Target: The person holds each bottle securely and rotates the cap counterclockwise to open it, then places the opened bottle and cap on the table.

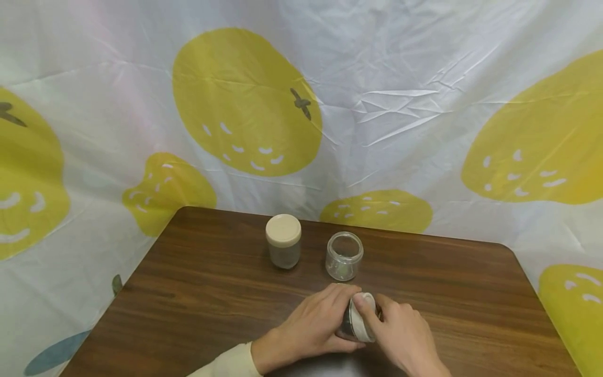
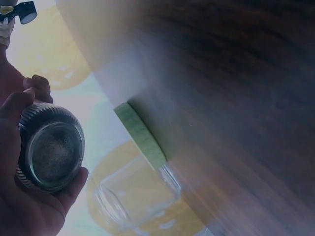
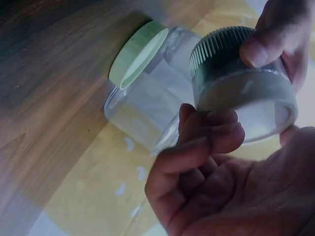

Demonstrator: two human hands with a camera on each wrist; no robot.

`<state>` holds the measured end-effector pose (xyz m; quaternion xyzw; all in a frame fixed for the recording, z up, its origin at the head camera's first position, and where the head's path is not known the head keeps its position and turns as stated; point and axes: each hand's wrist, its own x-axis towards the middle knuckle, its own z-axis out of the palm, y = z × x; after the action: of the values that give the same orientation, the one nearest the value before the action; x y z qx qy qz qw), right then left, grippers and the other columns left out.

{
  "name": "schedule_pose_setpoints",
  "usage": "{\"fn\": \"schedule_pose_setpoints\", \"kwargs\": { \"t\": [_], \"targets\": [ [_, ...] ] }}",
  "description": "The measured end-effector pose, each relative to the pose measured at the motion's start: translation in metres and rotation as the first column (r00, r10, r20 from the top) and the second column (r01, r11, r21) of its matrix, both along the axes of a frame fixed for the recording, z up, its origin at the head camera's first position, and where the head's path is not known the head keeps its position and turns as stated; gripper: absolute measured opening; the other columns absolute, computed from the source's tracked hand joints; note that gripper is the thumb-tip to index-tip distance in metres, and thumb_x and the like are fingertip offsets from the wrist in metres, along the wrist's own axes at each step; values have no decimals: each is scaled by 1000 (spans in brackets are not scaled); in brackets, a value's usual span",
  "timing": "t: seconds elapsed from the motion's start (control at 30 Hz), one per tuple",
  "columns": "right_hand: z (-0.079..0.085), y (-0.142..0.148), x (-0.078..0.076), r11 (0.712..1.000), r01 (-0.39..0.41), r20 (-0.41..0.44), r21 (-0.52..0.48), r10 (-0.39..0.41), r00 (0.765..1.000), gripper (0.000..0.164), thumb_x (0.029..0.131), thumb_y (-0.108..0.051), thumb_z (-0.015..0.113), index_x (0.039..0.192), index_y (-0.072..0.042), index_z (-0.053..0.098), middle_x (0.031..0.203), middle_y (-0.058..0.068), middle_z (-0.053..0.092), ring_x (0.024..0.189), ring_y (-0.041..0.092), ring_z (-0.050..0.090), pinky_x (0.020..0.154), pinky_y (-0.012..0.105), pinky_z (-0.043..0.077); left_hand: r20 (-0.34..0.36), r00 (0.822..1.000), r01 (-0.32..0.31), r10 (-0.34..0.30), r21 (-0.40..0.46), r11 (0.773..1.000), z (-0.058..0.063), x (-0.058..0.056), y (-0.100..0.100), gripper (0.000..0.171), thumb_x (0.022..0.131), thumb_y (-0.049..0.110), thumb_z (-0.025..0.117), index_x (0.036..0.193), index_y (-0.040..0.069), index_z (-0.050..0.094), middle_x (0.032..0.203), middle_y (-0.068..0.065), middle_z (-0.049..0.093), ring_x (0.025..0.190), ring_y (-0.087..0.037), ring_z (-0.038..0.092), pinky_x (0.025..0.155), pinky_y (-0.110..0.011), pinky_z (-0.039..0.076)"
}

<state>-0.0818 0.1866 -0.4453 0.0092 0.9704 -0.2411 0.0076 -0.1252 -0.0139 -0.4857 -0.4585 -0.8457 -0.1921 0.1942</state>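
A small dark jar (image 3: pixel 216 54) with ribbed sides is tilted between both hands, its round glass base (image 2: pixel 54 152) facing the left wrist camera. My left hand (image 1: pixel 320 319) grips the jar's body, thumb below and fingers above. My right hand (image 1: pixel 405 332) holds the whitish lid (image 1: pixel 361 317) on that jar, thumb across its top and curled fingers at its side. Just beyond the hands stands an open clear glass jar (image 1: pixel 345 256). A pale green lid (image 2: pixel 140 135) overlaps a clear jar (image 2: pixel 142 191) in the wrist views.
A taller jar with a cream lid (image 1: pixel 283 233) stands to the left of the open one, near the back of the brown wooden table (image 1: pixel 202 277). White cloth (image 1: pixel 367 146) printed with yellow fruit hangs behind the table and along its sides.
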Motion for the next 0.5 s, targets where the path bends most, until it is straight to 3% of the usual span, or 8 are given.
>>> {"fn": "schedule_pose_setpoints", "kwargs": {
  "t": [0.23, 0.5],
  "targets": [
    [-2, 4, 1, 991, -112, 21, -70, 114, 993, 42, 101, -62, 60, 95, -20, 61, 64, -10, 50, 55, 6, 46, 52, 25, 37, 24, 999, 43, -43, 2, 999, -2, -2, -2, 85, 81, 60, 83, 142, 12, 50, 129, 4, 61, 120, -6, 62, 96, -16, 55],
    [-7, 13, 4, 961, -224, -100, -159, 210, 972, 43, 93, -56, 75, 115, -23, 59, 80, -15, 59, 69, 0, 54, 62, 21, 45, 17, 999, 37, -37, 6, 999, -1, -4, -2, 83, 80, 59, 84, 141, 12, 51, 126, 4, 63, 113, -6, 64, 92, -14, 55]
  ]
}}
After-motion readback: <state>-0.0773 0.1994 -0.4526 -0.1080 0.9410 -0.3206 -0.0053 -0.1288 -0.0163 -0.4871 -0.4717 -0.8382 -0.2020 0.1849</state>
